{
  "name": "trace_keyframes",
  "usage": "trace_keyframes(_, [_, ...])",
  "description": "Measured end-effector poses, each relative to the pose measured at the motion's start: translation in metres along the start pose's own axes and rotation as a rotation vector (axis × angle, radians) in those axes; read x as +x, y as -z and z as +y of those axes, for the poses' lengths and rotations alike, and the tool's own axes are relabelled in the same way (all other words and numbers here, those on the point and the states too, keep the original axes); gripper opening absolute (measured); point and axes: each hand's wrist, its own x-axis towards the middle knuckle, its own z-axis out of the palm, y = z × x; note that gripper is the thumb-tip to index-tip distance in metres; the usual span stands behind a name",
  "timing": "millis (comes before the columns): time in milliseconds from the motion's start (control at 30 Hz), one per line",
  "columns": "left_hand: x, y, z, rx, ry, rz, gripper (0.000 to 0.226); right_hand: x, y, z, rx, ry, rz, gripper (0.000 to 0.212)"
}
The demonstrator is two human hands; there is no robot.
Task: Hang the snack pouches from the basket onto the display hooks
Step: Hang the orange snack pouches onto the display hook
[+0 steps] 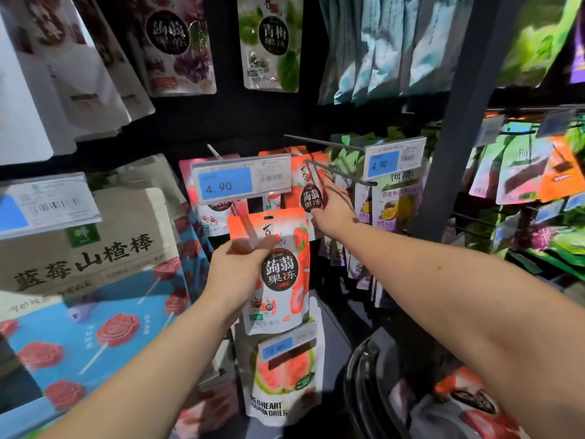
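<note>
Being held before the hooks: one strawberry pouch

At lower right a dark wire basket is seen, with red and dark pouches lying in it. On the far left, beige packs and blue lollipop packs are hung in rows. The strawberry pouch is held upright in mid-air, below the left price tag and in front of a guava pouch; its upper left corner is pinched between thumb and fingers of the left hand. Further right, the right hand is stretched to a wire hook and the hung strawberry pouches there; whether anything is gripped cannot be told. A second price tag is set over passion-fruit pouches. A grey upright post is placed between this bay and the green and orange packs on the right. The backing panel is black
</note>
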Motion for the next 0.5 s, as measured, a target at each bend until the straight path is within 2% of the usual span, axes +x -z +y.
trace_keyframes(100, [-0.008,-0.004,0.003,0.051,-0.016,-0.011,0.017,-0.035,0.016,-0.004,0.224,-0.08,0.013,0.049])
trace_keyframes(200, [-0.019,-0.01,0.007,0.051,-0.004,-0.044,0.03,-0.074,0.033,-0.005,0.405,-0.221,-0.037,0.031])
trace_keyframes(267, [-0.026,-0.016,0.012,0.054,-0.002,-0.06,0.029,-0.099,0.045,-0.003,0.483,-0.214,-0.071,0.022])
trace_keyframes(367, [-0.038,-0.026,0.019,0.043,-0.002,-0.049,0.029,-0.136,0.065,-0.005,0.65,-0.13,-0.203,0.029])
trace_keyframes(433, [-0.046,-0.034,0.022,0.012,-0.002,-0.062,0.035,-0.156,0.077,-0.004,0.668,-0.093,-0.265,0.038])
trace_keyframes(500, [-0.053,-0.043,0.023,-0.014,-0.016,-0.083,0.042,-0.169,0.084,-0.001,0.631,-0.083,-0.225,0.055])
